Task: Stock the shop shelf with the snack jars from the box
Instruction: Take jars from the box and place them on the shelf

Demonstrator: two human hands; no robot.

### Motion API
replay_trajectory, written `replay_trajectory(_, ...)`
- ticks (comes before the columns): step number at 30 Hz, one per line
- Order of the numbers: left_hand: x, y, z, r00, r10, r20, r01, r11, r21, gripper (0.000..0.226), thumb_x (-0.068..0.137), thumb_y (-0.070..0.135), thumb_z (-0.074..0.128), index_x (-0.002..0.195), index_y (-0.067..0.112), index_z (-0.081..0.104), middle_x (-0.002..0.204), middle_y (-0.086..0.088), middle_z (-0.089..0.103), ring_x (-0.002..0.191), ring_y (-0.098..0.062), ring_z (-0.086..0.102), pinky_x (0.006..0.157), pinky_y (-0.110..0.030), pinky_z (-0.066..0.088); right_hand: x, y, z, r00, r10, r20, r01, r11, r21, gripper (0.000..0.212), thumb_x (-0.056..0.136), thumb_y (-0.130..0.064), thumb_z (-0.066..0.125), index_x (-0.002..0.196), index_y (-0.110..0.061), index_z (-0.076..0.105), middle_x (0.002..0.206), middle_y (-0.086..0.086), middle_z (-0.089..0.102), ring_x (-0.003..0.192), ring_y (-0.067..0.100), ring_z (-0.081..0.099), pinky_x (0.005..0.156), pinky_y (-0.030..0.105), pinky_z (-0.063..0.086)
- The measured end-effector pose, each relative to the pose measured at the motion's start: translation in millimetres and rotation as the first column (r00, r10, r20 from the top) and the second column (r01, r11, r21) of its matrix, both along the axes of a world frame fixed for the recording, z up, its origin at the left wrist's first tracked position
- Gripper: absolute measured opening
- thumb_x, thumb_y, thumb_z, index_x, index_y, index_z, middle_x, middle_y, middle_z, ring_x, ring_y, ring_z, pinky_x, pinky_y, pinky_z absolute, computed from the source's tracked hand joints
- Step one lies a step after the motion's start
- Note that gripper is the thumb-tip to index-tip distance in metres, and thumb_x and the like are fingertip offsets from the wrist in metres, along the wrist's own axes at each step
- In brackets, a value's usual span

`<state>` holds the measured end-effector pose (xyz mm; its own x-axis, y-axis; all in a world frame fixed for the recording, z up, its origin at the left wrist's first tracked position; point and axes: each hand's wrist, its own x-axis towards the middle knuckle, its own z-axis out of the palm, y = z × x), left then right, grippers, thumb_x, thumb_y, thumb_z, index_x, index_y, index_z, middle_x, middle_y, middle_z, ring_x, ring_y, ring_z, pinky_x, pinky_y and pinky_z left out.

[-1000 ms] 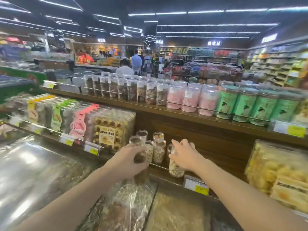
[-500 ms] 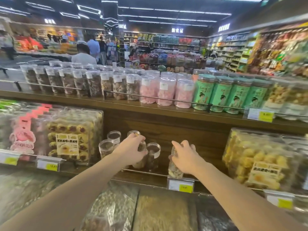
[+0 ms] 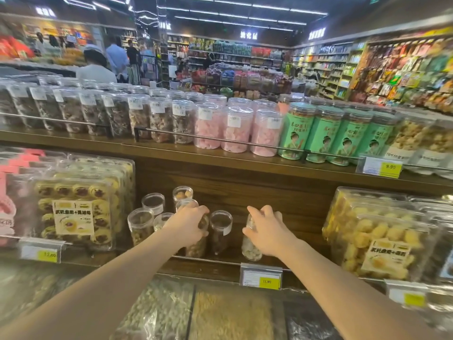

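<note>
Lower wooden shelf, centre of frame: cluster of small clear snack jars behind a thin metal rail. Left hand is wrapped round one jar with brownish snacks, fingers curled over its top and side. Right hand grips a jar of pale snacks, fingers curled round its upper part; the lid is hidden under the hand. Both jars stand upright, long axis vertical, bases on the shelf just behind the rail.

Between the two hands stands a dark-filled jar with a white label, just beside the left-hand jar. Left of and behind the left hand there are four more jars, upright and close together. Gap on the shelf right of the right-hand jar, up to the clear boxes of yellow pastries at lower right. Boxes of jam-centred cookies sit at lower left, close to the jar cluster.

Price tag clips to the shelf edge under the right hand, reads 13.80. Upper shelf carries tall clear tubs, pink-filled tubs and green labelled canisters behind its own rail.

Bottom of frame: bagged bulk goods under glare, contents hard to make out. Edges of frame blurred; far aisles and shoppers at upper left indistinct. No box in view.
</note>
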<state>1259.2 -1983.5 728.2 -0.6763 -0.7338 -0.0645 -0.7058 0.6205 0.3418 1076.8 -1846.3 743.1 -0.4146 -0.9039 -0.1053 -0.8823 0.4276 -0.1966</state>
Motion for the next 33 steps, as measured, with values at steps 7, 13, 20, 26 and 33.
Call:
replay_trajectory(7,10.0,-1.1,17.1,1.000,-0.007,-0.019,0.006,0.998,-0.054,0.064,0.089,0.047,0.069,0.147,0.031,0.046,0.146,0.004,0.049,0.128,-0.021,0.054,0.100,-0.043,0.051,0.3,-9.9,-2.0,1.000,0.022,-0.015,-0.022,1.000,0.007,0.066,0.103,-0.037,0.050,0.160,-0.029,0.017,0.158,0.009,0.023,0.143,0.033,0.027,0.111,0.042,0.043)
replay_trajectory(13,34.8,10.1,41.3,0.995,0.009,-0.099,-0.022,0.992,-0.128,0.051,0.095,0.049,0.062,0.142,0.035,0.050,0.143,0.010,0.052,0.127,-0.016,0.053,0.100,-0.042,0.051,1.9,-20.3,-18.2,1.000,0.004,-0.011,-0.004,1.000,0.014,0.071,0.101,-0.036,0.057,0.159,-0.031,0.016,0.157,0.008,0.023,0.142,0.032,0.028,0.111,0.039,0.043)
replay_trajectory(20,75.2,45.6,56.8,0.990,0.031,-0.137,-0.056,0.982,-0.183,0.047,0.097,0.058,0.054,0.141,0.043,0.048,0.138,0.018,0.050,0.118,-0.008,0.055,0.095,-0.037,0.053,-6.9,-35.3,-36.6,1.000,0.009,-0.021,-0.007,0.993,0.115,0.077,0.097,-0.041,0.060,0.158,-0.030,0.014,0.156,0.010,0.019,0.141,0.031,0.025,0.114,0.040,0.033)
replay_trajectory(26,109.8,72.4,66.6,0.990,0.078,-0.122,-0.105,0.966,-0.235,0.047,0.098,0.056,0.052,0.142,0.042,0.048,0.145,0.019,0.047,0.129,-0.005,0.047,0.096,-0.037,0.052,5.3,-36.1,-40.2,0.999,-0.008,0.045,0.005,0.997,0.078,0.065,0.104,-0.035,0.048,0.160,-0.026,0.016,0.164,0.012,0.012,0.148,0.039,0.017,0.115,0.048,0.033)
replay_trajectory(33,143.4,97.4,82.0,0.980,0.184,-0.071,-0.195,0.955,-0.225,0.049,0.099,0.052,0.053,0.145,0.038,0.047,0.141,0.017,0.049,0.089,-0.002,0.051,0.075,-0.020,0.044,9.3,-33.6,-13.4,1.000,-0.002,-0.015,0.004,0.992,0.125,0.078,0.101,-0.042,0.053,0.162,-0.027,0.006,0.165,0.015,0.011,0.149,0.042,0.017,0.115,0.051,0.033)
